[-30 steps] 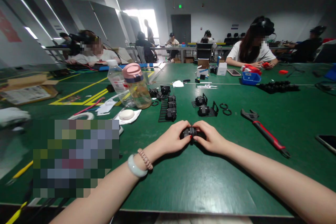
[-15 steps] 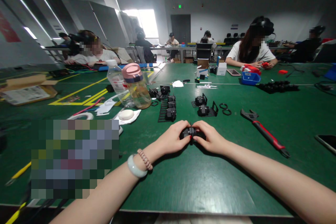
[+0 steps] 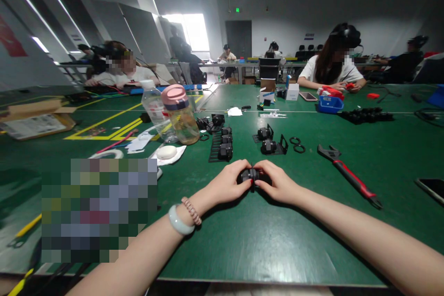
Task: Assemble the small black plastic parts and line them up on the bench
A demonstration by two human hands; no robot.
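Note:
A black ribbed part (image 3: 248,175) is held between both hands over the green table. My left hand (image 3: 231,180) is closed round its left side, and my right hand (image 3: 275,180) grips its right side. Just beyond my left hand, black fittings on a slotted bracket (image 3: 225,151) lie on the table. More black fittings on brackets (image 3: 268,146) sit past my right hand, with two black rings (image 3: 299,148) beside them. To the right lies an adjustable wrench (image 3: 354,176) with a red and black handle.
A pink-lidded bottle (image 3: 182,118) and a clear plastic bottle (image 3: 156,111) stand at the left, near a white round object (image 3: 166,151). A blue bin (image 3: 331,103) and a phone (image 3: 431,190) are at the right. Other people sit across the table.

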